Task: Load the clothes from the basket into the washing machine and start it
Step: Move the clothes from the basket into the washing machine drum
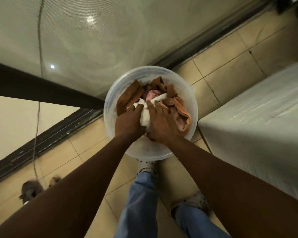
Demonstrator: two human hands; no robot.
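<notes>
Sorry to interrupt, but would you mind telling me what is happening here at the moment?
A person is bent over a round translucent basket standing on the tiled floor. Both the left hand and the right hand are pressed onto a white cloth lying among brown clothes, apparently gathering it up. A white, plastic-covered appliance, possibly the washing machine, stands just right of the basket. Nothing looks loaded yet.

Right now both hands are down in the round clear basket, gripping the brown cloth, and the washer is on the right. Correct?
Not quite. The head view shows the left hand and right hand gripping the white cloth, not the brown cloth beside it. Both are in the round clear basket; the washer is on the right.
</notes>
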